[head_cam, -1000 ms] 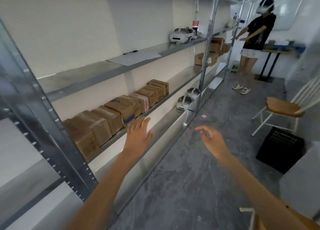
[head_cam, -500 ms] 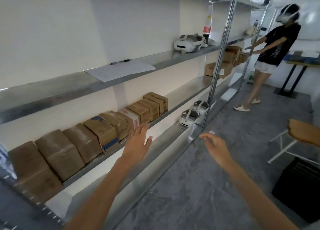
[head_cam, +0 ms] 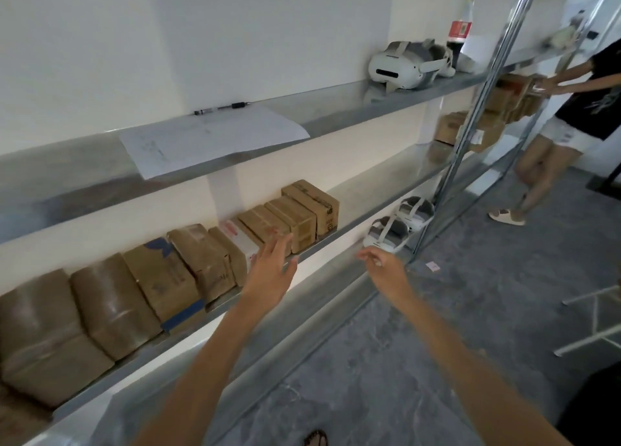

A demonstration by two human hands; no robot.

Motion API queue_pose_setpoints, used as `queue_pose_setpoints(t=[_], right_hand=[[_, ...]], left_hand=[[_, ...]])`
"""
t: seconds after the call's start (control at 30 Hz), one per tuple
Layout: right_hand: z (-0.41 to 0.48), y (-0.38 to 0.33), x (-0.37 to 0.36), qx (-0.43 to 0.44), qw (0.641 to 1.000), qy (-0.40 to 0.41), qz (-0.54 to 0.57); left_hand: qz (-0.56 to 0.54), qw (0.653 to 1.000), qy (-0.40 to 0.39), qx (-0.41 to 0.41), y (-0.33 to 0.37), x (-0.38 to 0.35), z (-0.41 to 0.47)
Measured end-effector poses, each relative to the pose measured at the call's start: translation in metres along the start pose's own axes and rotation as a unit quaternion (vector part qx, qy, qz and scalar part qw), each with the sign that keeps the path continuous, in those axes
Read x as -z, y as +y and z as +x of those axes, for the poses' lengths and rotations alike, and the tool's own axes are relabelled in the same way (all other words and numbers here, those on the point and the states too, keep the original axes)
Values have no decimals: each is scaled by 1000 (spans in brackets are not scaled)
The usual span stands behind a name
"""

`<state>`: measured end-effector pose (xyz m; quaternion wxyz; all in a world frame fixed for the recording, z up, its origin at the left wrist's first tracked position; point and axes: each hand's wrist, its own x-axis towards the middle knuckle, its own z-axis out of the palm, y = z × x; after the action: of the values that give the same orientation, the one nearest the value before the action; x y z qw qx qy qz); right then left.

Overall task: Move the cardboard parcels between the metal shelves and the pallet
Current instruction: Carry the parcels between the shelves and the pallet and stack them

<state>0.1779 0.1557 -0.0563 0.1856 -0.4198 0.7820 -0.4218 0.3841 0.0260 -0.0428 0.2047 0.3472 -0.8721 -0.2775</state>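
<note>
At nine o'clock, both hands hover empty: left hand [head_cam: 271,266] spread, right hand [head_cam: 383,266] loosely curled. Packed parcels [head_cam: 295,213] crowd the shelf [head_cam: 379,190]; a hasty pull might drag neighbours off.

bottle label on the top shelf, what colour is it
Red, with small white print, on the bottle beside the white headset; the head view shows it best.
</note>
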Motion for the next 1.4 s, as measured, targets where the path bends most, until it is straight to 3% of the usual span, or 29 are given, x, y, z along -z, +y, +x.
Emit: queue_pose_setpoints(t=[0.43,0.6,0.83,1.17,1.4], right_hand=[[200,-12,-34,36,998,-25,-46],[270,1,-58,63,986,-30,-151],[346,21,-86,2,950,-159,-270],[401,45,-81,101,939,-265,-192],[438,33,-37,143,957,-223,-113]], left_hand=[[-30,997,13,74,-36,-26,169],[1,996,17,93,-53,-33,206],[43,989,30,140,-44,-63,259],[99,955,74,270,-49,-105,294],[80,939,126,309,-31,-112,295]])
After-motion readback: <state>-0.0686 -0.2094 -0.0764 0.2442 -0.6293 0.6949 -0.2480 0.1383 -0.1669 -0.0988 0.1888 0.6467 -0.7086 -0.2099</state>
